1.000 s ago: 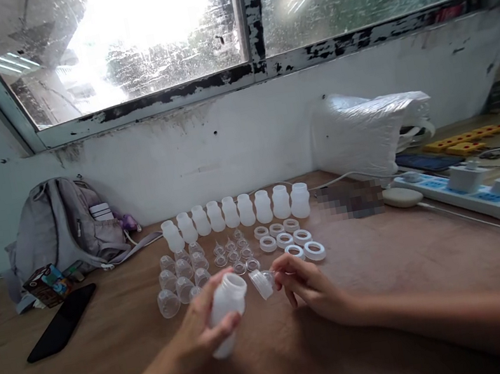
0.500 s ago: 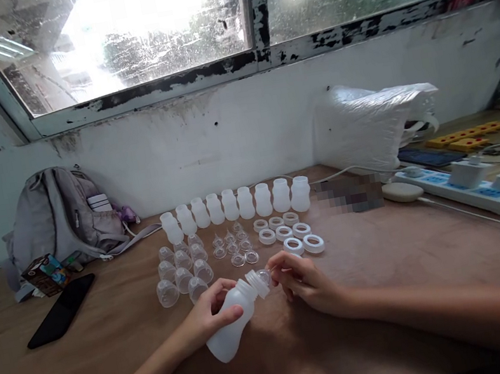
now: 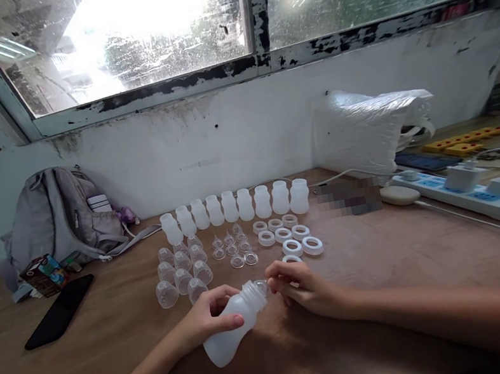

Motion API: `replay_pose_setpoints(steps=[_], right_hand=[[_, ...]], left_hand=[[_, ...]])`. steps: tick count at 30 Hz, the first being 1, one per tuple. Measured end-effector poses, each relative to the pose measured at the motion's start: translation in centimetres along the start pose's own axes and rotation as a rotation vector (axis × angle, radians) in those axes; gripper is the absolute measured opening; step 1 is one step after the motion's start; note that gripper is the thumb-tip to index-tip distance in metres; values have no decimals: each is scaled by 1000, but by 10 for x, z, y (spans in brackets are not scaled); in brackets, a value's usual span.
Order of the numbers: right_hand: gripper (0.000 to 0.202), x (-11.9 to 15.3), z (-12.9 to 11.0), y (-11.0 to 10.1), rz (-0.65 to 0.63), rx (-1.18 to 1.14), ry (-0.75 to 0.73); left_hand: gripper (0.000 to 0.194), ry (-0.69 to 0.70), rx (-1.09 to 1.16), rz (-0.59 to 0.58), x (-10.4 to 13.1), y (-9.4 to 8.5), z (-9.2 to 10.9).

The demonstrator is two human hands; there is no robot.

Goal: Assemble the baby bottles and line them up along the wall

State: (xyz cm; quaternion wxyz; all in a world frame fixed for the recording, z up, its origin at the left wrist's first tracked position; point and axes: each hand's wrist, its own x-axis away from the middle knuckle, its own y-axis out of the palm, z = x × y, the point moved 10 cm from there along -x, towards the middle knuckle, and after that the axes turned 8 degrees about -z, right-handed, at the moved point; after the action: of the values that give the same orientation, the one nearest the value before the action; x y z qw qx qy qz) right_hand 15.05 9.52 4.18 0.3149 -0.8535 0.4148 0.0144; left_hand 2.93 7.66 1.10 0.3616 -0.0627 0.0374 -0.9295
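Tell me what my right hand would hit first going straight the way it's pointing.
Most likely the clear nipple at the mouth of the bottle; your right hand seems to pinch its tip, though depth is unclear.

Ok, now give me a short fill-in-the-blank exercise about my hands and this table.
The left hand grips a tilted, translucent white ____. The clear nipple points toward the ____ hand. The back row has ____ upright bottles. The black phone lies on the ____ side of the table.

Missing words: bottle; right; nine; left.
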Motion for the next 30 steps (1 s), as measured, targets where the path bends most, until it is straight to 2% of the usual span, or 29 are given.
replay_pose_setpoints(steps=[10,17,23,30], right_hand=[[39,-2,-14,1,-49,112,-32],[23,-2,-17,10,-133,96,-52],[39,-4,-14,16,-173,185,-71],[33,-2,-19,12,-171,181,-59]], left_hand=[[43,-64,-44,-32,-1,2,-2],[39,-81,-74,-53,0,4,0],[41,-96,-153,-51,0,5,2],[46,-115,-53,-48,0,6,-4]])
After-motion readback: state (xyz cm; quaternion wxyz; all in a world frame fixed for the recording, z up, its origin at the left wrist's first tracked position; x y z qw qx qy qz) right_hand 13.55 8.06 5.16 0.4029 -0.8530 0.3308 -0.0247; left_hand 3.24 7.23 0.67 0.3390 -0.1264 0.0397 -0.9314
